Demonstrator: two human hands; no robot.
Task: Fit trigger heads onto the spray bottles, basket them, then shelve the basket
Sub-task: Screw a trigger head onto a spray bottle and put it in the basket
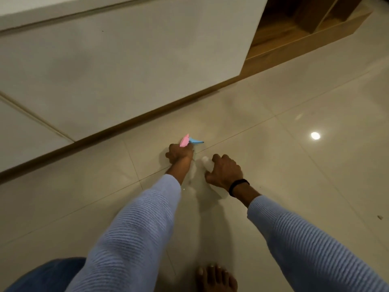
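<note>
Person bent low over a glossy tiled floor [294,144], both arms in pale blue ribbed sleeves reaching down and forward; a bare foot [216,279] shows at the bottom edge. Left hand [180,153] closed in a fist around two trigger heads, a pink one [184,140] and a blue one [196,141], their noses sticking out past the knuckles toward the cabinet; gathering both in one hand probably leaves the other hand free for bottles. Right hand [225,171], black band on the wrist, fingers curled around a pale, translucent spray bottle [205,162]; its neck or cap end shows white between thumb and forefinger, and the body is mostly hidden under the palm. Cannot tell whether the bottle is lifted or lying on the tile, nor how firm the grip is. A faint pale shape between the two wrists may be a second bottle [192,171], too blurred and washed out against the floor to be sure. No head is fitted yet, by the look of it; heads and bottle are in separate hands, near each other but apart. No basket in view. White cabinet front [126,70] runs along the left with a wooden plinth; open wooden shelving [294,32] sits upper right, a likely destination for the basket later. Task judged at its start: parts being collected off the floor.
</note>
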